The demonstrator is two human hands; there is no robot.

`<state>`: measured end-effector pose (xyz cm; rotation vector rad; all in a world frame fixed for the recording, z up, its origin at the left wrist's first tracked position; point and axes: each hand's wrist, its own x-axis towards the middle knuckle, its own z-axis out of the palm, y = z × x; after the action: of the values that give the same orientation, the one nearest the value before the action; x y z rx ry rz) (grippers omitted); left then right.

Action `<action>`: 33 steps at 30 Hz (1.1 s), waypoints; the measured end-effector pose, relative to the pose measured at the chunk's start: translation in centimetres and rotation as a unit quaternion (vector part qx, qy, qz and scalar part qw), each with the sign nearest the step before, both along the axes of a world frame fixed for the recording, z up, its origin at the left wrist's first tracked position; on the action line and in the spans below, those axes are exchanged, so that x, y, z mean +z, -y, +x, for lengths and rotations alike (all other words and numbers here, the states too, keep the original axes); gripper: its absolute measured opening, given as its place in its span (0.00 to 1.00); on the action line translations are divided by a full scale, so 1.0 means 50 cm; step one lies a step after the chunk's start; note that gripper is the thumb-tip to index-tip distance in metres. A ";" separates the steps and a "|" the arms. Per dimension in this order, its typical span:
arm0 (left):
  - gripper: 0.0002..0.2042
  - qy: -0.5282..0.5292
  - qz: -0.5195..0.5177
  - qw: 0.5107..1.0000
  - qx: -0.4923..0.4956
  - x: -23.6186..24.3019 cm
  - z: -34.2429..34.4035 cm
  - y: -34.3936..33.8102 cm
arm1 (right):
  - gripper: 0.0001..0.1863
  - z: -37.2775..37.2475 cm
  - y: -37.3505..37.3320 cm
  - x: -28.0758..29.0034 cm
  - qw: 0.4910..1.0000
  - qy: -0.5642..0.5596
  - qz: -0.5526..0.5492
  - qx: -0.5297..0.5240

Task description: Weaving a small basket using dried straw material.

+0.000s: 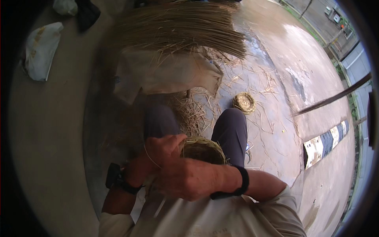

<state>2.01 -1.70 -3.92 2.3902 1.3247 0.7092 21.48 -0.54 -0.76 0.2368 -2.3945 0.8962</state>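
Note:
A woven straw basket point(203, 149) sits between my knees, its rim facing up and partly hidden by my hands. My left hand point(162, 152) is closed at the basket's left rim, gripping it. A thin pale strand curves down beside that hand. My right hand point(185, 177) crosses in front of the basket with curled fingers; what it holds is hidden. Each wrist carries a dark band. Beyond my right knee, a small coiled straw piece point(244, 102) lies on the ground.
A long bundle of straw stalks point(181, 29) lies ahead over a pale sack cloth point(166, 71), with loose straw around it. White and black bags sit at upper left point(41, 51). At right are a dark post point(331, 98) and a striped black-and-white barrier point(323, 146).

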 end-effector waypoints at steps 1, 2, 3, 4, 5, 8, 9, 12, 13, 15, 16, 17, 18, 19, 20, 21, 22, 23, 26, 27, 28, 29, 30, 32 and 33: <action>0.15 0.040 -0.006 0.999 0.021 -0.018 -0.008 0.007 | 0.14 0.001 0.010 -0.022 0.999 -0.011 -0.036 0.000; 0.15 0.069 -0.015 0.997 0.032 -0.032 -0.014 0.010 | 0.16 0.002 0.015 -0.046 0.997 -0.022 -0.071 -0.001; 0.16 0.099 -0.022 0.994 0.040 -0.041 -0.019 0.008 | 0.17 0.003 0.017 -0.055 0.994 -0.033 -0.106 -0.005; 0.17 0.128 -0.030 0.990 0.046 -0.046 -0.023 0.008 | 0.17 0.005 0.020 -0.060 0.990 -0.004 -0.138 -0.002; 0.16 0.121 -0.053 0.990 0.044 -0.046 -0.028 0.011 | 0.18 0.007 0.022 -0.061 0.985 0.024 -0.170 0.001; 0.15 0.101 -0.096 0.989 0.045 -0.034 -0.034 0.007 | 0.16 0.020 0.020 -0.058 0.980 0.064 -0.189 -0.005; 0.14 0.093 -0.099 0.989 0.058 -0.035 -0.032 0.008 | 0.15 0.025 0.019 -0.057 0.980 0.070 -0.184 -0.007; 0.11 0.087 -0.101 0.987 0.088 -0.046 -0.029 0.012 | 0.12 0.111 -0.004 -0.036 0.991 0.050 -0.084 -0.096; 0.11 0.087 -0.100 0.986 0.100 -0.053 -0.033 0.016 | 0.12 0.157 -0.012 -0.024 0.974 0.089 -0.136 -0.159; 0.10 0.111 -0.095 0.981 0.130 -0.075 -0.047 0.026 | 0.15 0.255 -0.020 -0.021 0.898 0.096 -0.323 -0.284; 0.09 0.124 -0.090 0.978 0.144 -0.083 -0.057 0.030 | 0.19 0.319 -0.017 -0.010 0.791 0.061 -0.503 -0.343; 0.09 0.126 -0.070 0.976 0.166 -0.097 -0.067 0.029 | 0.21 0.398 -0.037 -0.029 0.812 0.070 -0.390 -0.428; 0.09 0.126 -0.049 0.972 0.192 -0.109 -0.080 0.031 | 0.20 0.450 -0.040 -0.023 0.778 0.092 -0.315 -0.536; 0.08 0.126 -0.028 0.967 0.218 -0.115 -0.094 0.033 | 0.21 0.497 -0.039 -0.009 0.682 0.119 -0.301 -0.656; 0.08 0.120 -0.036 0.965 0.230 -0.116 -0.102 0.022 | 0.21 0.539 -0.024 0.015 0.600 0.107 -0.316 -0.727; 0.08 0.110 -0.041 0.961 0.250 -0.113 -0.114 0.019 | 0.20 0.564 -0.007 0.016 0.636 0.075 -0.235 -0.731; 0.09 0.099 -0.046 0.956 0.270 -0.107 -0.123 0.017 | 0.19 0.574 -0.002 0.011 0.603 0.029 -0.289 -0.743; 0.09 0.090 -0.035 0.958 0.269 -0.100 -0.122 0.012 | 0.18 0.556 0.013 0.025 0.561 -0.017 -0.342 -0.754; 0.08 0.069 -0.002 0.964 0.257 -0.075 -0.105 0.007 | 0.17 0.485 0.035 -0.008 0.672 0.017 -0.389 -0.630; 0.08 0.060 0.010 0.968 0.242 -0.065 -0.089 0.005 | 0.17 0.440 0.045 -0.037 0.707 -0.029 -0.456 -0.540; 0.08 0.048 0.021 0.972 0.229 -0.054 -0.075 0.007 | 0.18 0.377 0.051 -0.043 0.743 0.007 -0.483 -0.464; 0.08 0.044 0.018 0.974 0.223 -0.043 -0.062 0.012 | 0.18 0.309 0.049 -0.059 0.823 0.049 -0.382 -0.418; 0.08 0.044 0.015 0.976 0.213 -0.038 -0.049 0.012 | 0.18 0.244 0.048 -0.075 0.884 0.071 -0.274 -0.371; 0.08 0.045 0.017 0.976 0.212 -0.022 -0.037 0.028 | 0.11 0.137 0.041 -0.038 0.908 0.170 -0.137 -0.358; 0.09 0.052 0.021 0.976 0.210 -0.014 -0.032 0.033 | 0.11 0.111 0.037 -0.039 0.908 0.158 -0.135 -0.363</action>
<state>0.43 -3.35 -4.60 2.0854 1.8076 0.9664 27.03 -2.39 -2.69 -0.9134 -2.2984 0.9158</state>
